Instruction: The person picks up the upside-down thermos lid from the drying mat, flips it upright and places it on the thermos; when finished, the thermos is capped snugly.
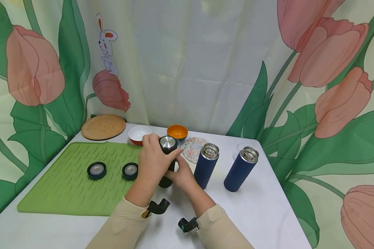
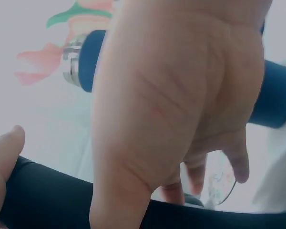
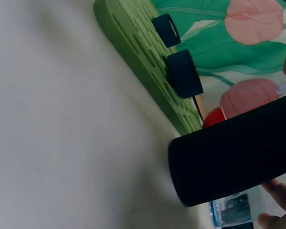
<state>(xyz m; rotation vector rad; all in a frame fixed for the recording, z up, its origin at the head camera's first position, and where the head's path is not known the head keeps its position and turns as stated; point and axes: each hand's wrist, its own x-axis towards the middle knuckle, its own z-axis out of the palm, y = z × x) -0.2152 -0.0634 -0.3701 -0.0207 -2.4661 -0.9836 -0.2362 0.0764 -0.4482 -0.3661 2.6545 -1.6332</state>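
While the right hand (image 1: 182,174) wraps the lower body of the black flask (image 1: 167,162) to steady it upright on the white table (image 1: 261,207), the left hand (image 1: 152,159) curls its fingers around the steel-topped lid (image 1: 168,142). Two blue flasks (image 1: 205,165) stand open nearby, their caps (image 1: 96,170) resting on the green mat (image 1: 65,186).

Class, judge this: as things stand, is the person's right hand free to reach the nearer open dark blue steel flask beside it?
Probably not at once: the right hand grips the black flask. The dark blue flask stands just beside it, nothing between.
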